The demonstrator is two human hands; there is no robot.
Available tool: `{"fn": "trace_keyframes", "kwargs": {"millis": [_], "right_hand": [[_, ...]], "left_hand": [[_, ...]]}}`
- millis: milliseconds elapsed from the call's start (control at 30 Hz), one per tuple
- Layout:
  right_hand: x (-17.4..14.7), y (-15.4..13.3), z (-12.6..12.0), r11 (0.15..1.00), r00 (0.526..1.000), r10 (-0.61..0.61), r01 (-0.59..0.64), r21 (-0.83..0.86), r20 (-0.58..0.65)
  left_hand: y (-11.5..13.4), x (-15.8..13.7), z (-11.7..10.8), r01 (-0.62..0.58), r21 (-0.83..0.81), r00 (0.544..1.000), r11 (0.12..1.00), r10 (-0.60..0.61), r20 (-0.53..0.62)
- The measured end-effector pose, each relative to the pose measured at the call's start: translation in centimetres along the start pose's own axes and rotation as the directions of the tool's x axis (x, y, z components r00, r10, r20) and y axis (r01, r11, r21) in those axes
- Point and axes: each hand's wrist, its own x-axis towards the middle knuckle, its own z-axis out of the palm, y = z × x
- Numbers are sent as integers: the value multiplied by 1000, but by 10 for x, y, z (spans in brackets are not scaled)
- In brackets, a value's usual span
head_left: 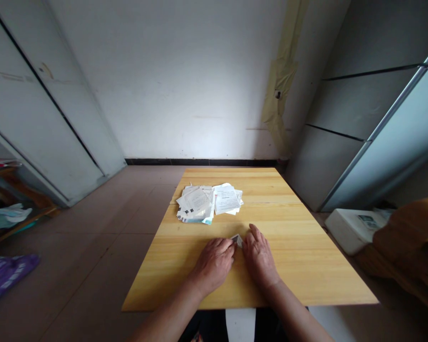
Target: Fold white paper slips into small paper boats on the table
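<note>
A small piece of paper [238, 240], creased to a point and printed in part, is between my two hands on the wooden table [296, 266]. My left hand [216, 262] is closed on its left side, with the fingers curled and partly hidden. From the right, my right hand [259, 256] closes on the paper's other edge; its thumb is out of sight and its fingers are bent close together. Farther back on the table lie two loose piles of paper sheets. The left pile [197, 202] is wider and uneven, and the right pile [227, 199] shows printed text.
A white box [353, 230] stands on the floor to the right, by a brown wooden piece of furniture [410, 237]. Grey cabinets [342, 142] rise on the right. At the far left are a wooden shelf [24, 209] and a purple bag [12, 275].
</note>
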Motion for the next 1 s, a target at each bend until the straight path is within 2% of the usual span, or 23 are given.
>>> {"fn": "trace_keyframes", "kwargs": {"millis": [233, 433, 533, 733, 1000], "right_hand": [[-1, 10, -13, 988, 1000, -5, 5, 152, -1], [-2, 4, -29, 966, 973, -224, 215, 142, 52], [0, 1, -32, 954, 959, -271, 256, 156, 81], [5, -8, -37, 957, 951, -268, 244, 157, 156], [-2, -5, -32, 954, 956, -268, 247, 171, 115]], "left_hand": [[5, 0, -6, 30, 6, 1000, 1000, -30, -8], [4, -1, -3, 25, -16, 999, 1000, -25, -38], [3, -1, 0, 20, -18, 998, 1000, -21, -63], [4, -2, 2, 17, 2, 994, 1000, -17, -110], [8, -2, 5, 34, 34, 989, 999, -29, -143]]}}
